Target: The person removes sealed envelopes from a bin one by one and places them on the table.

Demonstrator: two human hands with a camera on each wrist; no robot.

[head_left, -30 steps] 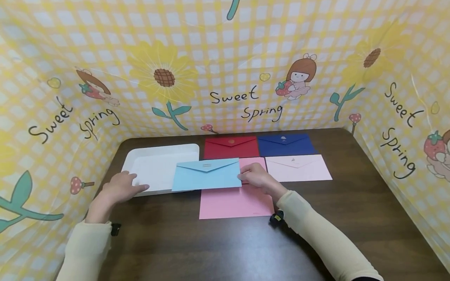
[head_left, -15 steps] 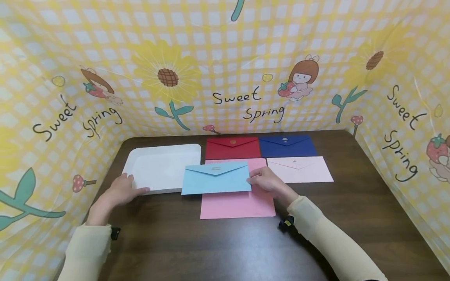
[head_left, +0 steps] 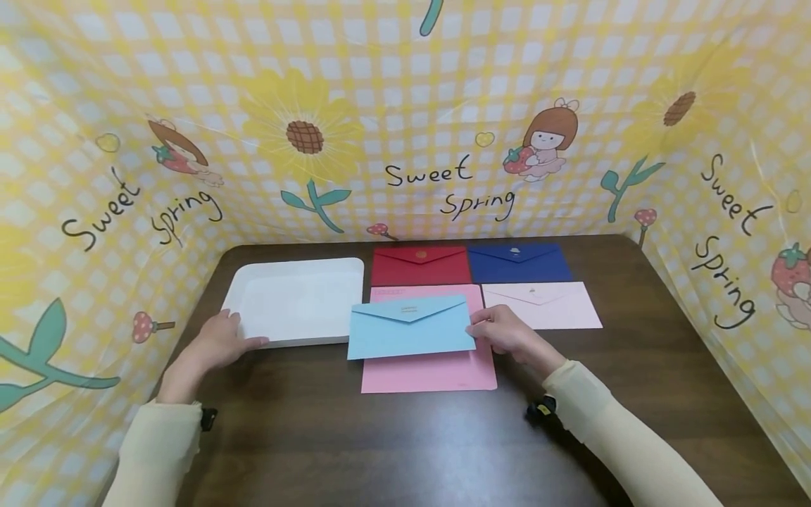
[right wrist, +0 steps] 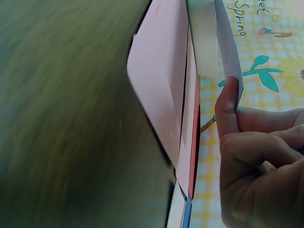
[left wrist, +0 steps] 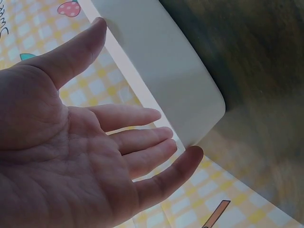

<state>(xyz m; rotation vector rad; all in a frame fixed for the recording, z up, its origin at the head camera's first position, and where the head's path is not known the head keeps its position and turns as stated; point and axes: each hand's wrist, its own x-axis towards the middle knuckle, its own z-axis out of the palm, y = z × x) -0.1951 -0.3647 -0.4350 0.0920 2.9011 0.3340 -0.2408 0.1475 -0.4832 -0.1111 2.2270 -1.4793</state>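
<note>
My right hand (head_left: pixel 507 334) pinches the right edge of a light blue envelope (head_left: pixel 408 331), thumb in front. The envelope hangs slightly tilted over a flat pink paper piece (head_left: pixel 424 377) and hides its middle. Seen from the right wrist, the envelope (right wrist: pixel 229 52) is nearly edge-on, above the pink paper (right wrist: pixel 159 71). At the near left corner of a shallow white tray (head_left: pixel 298 299), my left hand (head_left: pixel 218 341) rests with its fingers extended. The left wrist view shows those fingertips right at the tray's rim (left wrist: pixel 126 64).
Behind the pink paper lie a red envelope (head_left: pixel 421 271) and a dark blue envelope (head_left: pixel 519 264). A pale pink envelope (head_left: pixel 541 310) lies to its right. Yellow checked cloth (head_left: pixel 405 105) walls in the back and sides of the brown table (head_left: pixel 380 451).
My right hand has drawn the light blue envelope rightward and slightly nearer, away from over the tray. My left hand stays at the tray corner.
</note>
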